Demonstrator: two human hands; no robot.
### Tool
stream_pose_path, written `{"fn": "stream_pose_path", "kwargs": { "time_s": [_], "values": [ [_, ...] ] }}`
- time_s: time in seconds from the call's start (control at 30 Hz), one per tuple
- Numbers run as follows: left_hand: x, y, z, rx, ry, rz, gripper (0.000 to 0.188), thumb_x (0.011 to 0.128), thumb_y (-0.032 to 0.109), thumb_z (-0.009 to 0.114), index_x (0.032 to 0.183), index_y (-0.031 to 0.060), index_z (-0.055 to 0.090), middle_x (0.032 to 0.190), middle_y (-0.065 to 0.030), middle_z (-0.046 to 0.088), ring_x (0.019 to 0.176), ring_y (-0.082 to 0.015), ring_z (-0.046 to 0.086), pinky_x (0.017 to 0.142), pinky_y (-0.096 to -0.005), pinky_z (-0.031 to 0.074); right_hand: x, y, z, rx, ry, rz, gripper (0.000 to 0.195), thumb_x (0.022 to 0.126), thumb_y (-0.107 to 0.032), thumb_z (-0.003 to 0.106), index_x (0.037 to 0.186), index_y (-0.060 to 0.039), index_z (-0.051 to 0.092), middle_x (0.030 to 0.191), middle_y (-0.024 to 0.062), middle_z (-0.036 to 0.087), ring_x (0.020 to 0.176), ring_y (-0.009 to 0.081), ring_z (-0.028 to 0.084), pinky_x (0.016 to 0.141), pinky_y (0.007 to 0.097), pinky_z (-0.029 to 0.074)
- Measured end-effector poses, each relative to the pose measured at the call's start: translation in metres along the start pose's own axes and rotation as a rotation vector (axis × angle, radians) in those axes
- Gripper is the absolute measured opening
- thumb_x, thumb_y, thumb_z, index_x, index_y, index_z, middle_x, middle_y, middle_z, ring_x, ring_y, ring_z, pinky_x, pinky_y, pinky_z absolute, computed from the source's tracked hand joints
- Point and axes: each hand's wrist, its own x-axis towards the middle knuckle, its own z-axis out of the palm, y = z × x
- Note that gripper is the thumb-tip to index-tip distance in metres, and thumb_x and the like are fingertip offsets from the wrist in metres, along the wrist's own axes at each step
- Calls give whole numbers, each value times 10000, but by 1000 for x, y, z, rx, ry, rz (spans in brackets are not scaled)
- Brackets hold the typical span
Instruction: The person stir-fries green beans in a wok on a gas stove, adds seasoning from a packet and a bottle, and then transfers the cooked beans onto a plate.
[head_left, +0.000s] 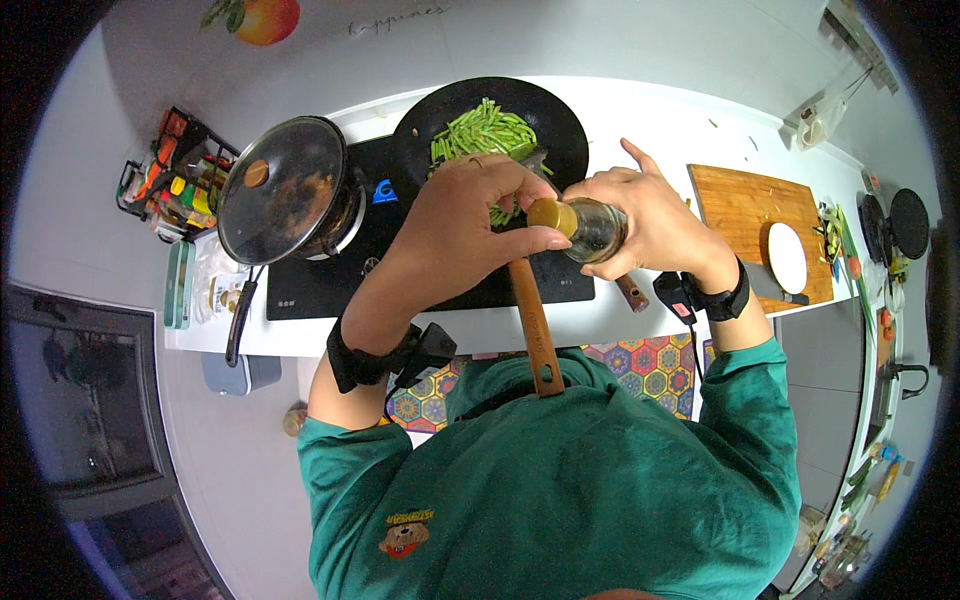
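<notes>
My right hand (649, 217) is wrapped around a glass bottle (598, 231) with a gold cap (553, 218), tilted with the cap towards the left. The thumb and fingers of my left hand (480, 225) are at that cap, the thumb along its lower edge. Beyond my hands a black wok (566, 127) on the black cooktop (330, 289) holds cut green bean pieces (484, 131). Its wooden handle (536, 330) points at my body, below the bottle. Part of the wok is hidden by my left hand.
A lidded pan (285, 191) stands left on the cooktop, its handle over the counter edge. Farther left are a rack of seasonings (187, 180) and a green container (178, 285). At right, a wooden cutting board (739, 195) bears a white plate (787, 259) and a knife (765, 285).
</notes>
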Motion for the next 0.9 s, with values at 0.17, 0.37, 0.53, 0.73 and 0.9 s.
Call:
{"fn": "stream_pose_path", "kwargs": {
  "time_s": [0.17, 0.37, 0.53, 0.73, 0.9],
  "values": [
    [-6, -5, -3, 73, 136, -14, 338, 707, 331, 818, 792, 75, 615, 771, -59, 617, 740, -242, 604, 738, -362, 443, 9, -1, 9, 114, 40, 92, 579, 557, -366, 809, 1081, -173, 654, 948, 33, 696, 995, 256, 651, 1149, 566, 176],
    [-28, -17, -8, 232, 193, 182, 249, 741, 271, 794, 856, 101, 654, 906, -29, 665, 901, -247, 616, 807, -378, 446, 16, -7, 12, -9, 19, 149, 572, 559, -364, 798, 1075, -161, 656, 906, 56, 705, 975, 258, 662, 1149, 553, 192],
    [-63, -36, -5, 100, -20, 102, 368, 795, 231, 752, 1137, 118, 680, 1218, -65, 647, 1069, -249, 608, 925, -380, 461, 25, -8, 11, -183, -5, 163, 596, 544, -366, 796, 1082, -150, 654, 876, 91, 705, 966, 281, 661, 1142, 561, 214],
    [-83, -40, 15, -88, -152, -16, 503, 801, 178, 733, 1278, 88, 600, 1470, -155, 429, 1199, -318, 561, 978, -387, 471, 40, -3, 16, -295, -94, 152, 624, 537, -388, 778, 1089, -124, 653, 809, 110, 700, 906, 303, 672, 1140, 551, 230],
    [-81, -55, 22, -127, -86, 39, 473, 814, 184, 730, 1259, 79, 608, 1459, -202, 425, 1167, -352, 577, 950, -401, 486, 55, -3, 14, -371, -194, 231, 633, 538, -392, 766, 1097, -116, 654, 749, 126, 681, 850, 313, 673, 1137, 557, 231]
  ]
}}
